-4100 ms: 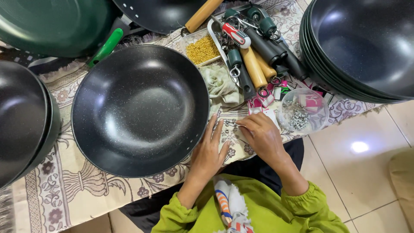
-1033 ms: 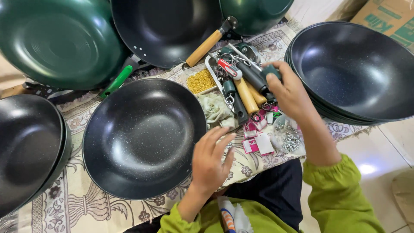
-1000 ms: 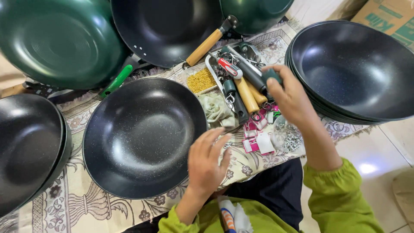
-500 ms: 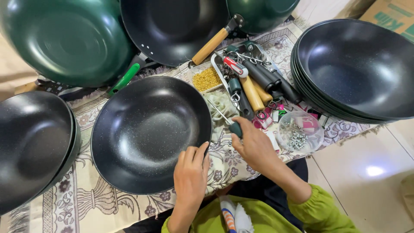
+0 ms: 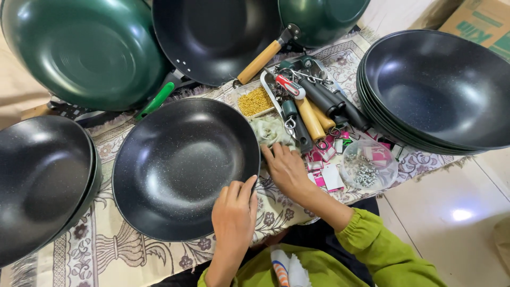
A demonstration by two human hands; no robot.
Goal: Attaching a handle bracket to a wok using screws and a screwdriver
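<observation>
Currently, your left hand [image 5: 234, 212] rests with fingers laid flat on the near rim of the black wok [image 5: 183, 167], holding nothing. That wok is round, deep, speckled non-stick black, without a handle, and sits on the patterned cloth [image 5: 122, 250] covering the bench. Your right hand [image 5: 287, 170] lies just right of the wok rim, fingers spread over the cloth; whether anything sits under them cannot be told. Beyond the wok's far-right edge lies a tray of handles [image 5: 311, 111].
</observation>
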